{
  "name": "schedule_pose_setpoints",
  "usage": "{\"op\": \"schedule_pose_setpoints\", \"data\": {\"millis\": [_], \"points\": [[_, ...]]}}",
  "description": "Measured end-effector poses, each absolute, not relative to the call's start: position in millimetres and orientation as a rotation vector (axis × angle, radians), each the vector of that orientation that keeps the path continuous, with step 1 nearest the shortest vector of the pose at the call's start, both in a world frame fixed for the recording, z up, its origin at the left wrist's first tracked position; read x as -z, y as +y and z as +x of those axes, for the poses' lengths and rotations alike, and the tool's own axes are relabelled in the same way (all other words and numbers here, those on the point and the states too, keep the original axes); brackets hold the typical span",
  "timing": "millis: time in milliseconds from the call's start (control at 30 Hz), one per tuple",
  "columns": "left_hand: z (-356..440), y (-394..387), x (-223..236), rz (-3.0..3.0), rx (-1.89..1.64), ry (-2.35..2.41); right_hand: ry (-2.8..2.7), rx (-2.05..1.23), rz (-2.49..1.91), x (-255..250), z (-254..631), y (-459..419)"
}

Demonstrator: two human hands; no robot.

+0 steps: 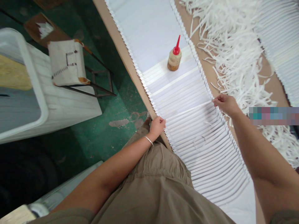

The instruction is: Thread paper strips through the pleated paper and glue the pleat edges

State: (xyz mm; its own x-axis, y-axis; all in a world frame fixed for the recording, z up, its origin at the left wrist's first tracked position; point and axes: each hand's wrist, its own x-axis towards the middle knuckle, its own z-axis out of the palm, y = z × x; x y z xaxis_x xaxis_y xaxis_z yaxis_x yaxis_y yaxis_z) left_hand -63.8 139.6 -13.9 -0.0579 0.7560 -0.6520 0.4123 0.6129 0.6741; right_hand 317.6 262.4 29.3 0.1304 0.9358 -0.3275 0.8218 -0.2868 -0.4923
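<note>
Head view: left hand [157,125] and right hand [225,103] are pinching opposite ends of one white strip [187,112], its length running 8-to-2 o'clock between them.

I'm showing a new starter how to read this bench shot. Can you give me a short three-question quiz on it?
1. True or false: the glue bottle is lying on its side.
2. Which hand pinches the far edge of the overlapped white sheets: A) left hand, B) right hand, C) neither?
3. What lies heaped on the table beyond the right hand?

Key
1. False: it stands upright on the sheets, red nozzle up.
2. B; the left hand rests at the near edge of the same row.
3. A pile of white paper strips.
</note>
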Motion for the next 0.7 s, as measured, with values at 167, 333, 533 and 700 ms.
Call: {"op": "schedule_pose_setpoints", "data": {"millis": [167,333,533,700], "points": [[-63,142,12,1.002,-0.339,1.709,-1.67,-0.894,-2.268,-24,313,265],[-63,143,15,1.006,-0.319,1.719,-1.649,-0.807,-2.277,-20,308,266],[-64,145,16,1.06,-0.306,1.742,-1.68,-0.756,-2.239,-10,310,269],[-65,146,13,1.069,-0.313,1.737,-1.739,-0.687,-2.263,2,311,273]]}}
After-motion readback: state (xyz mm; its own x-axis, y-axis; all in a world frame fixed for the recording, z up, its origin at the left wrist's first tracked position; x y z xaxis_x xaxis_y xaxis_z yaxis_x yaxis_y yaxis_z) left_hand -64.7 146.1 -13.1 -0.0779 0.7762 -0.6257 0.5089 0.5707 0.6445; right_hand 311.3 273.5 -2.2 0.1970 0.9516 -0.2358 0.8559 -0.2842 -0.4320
